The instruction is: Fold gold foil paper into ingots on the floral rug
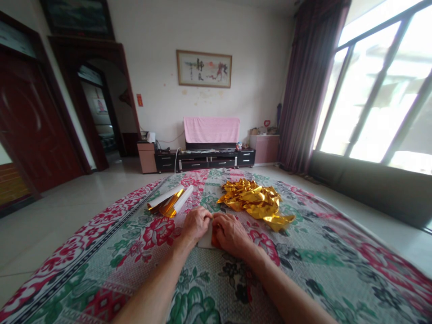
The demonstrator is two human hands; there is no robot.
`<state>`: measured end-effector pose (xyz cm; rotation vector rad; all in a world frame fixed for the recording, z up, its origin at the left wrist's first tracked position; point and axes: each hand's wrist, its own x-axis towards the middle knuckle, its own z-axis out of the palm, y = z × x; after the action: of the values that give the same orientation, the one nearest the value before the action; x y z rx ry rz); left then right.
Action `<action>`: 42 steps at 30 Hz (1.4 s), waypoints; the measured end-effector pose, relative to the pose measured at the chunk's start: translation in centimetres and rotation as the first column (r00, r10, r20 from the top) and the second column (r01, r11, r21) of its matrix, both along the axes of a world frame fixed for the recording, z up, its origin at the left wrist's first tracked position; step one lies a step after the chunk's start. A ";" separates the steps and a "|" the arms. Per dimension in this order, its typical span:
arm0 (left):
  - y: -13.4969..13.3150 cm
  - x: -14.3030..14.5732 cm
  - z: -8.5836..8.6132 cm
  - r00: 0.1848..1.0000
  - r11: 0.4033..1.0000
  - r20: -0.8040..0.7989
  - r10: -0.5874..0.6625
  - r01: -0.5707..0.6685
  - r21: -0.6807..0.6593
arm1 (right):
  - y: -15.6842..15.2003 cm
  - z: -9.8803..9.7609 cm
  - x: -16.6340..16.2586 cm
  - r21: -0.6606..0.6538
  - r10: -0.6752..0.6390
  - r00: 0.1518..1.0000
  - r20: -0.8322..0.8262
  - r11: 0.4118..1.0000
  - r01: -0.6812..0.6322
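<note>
On the flower-patterned cloth in front of me lies a sheet of foil paper (205, 240), white on one face and gold-orange where it is folded over. My left hand (197, 223) pinches its far edge, thumb and fingertips together. Close beside it, my right hand (232, 234) is curled over the folded part and covers much of it. Beyond my right hand sits a pile of folded gold foil pieces (251, 198). Past my left hand lie loosely curled sheets of white-backed gold foil paper (173, 201).
The patterned cloth (135, 270) covers the rounded table under my arms. Across the tiled floor (67, 202) stands a low black cabinet (205, 161) with a pink cloth (212, 129) draped above it. A window (378, 90) and a purple curtain (307, 85) are on the right.
</note>
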<state>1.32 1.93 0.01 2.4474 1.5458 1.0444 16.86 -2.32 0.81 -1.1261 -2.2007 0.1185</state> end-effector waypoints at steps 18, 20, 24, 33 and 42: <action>-0.2 -0.4 0.4 0.983 0.997 -0.167 -0.073 0.070 -0.025 | 0.8 0.2 -0.1 -0.018 -0.008 0.999 -0.038 1.000 0.007; -0.3 -0.4 0.3 0.982 0.997 -0.170 -0.076 0.073 -0.023 | 1.0 0.1 -0.2 -0.003 -0.013 0.999 -0.050 1.000 0.013; -0.6 -0.4 0.4 0.984 0.996 -0.155 -0.091 0.091 -0.002 | 1.4 -0.4 -0.3 0.017 -0.034 0.997 -0.068 0.999 0.035; -0.5 -0.3 0.8 0.967 0.993 -0.227 -0.119 0.113 -0.038 | 1.4 -0.5 -0.2 0.003 -0.036 0.997 -0.073 0.999 0.036; -0.2 -0.5 0.6 0.953 0.987 -0.259 -0.159 0.156 -0.029 | 1.6 -0.9 -0.2 -0.019 -0.114 0.992 -0.048 0.993 0.113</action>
<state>0.79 1.69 0.62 2.7398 1.3808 0.7112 16.70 -0.74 -0.09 -1.2416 -2.0906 0.1147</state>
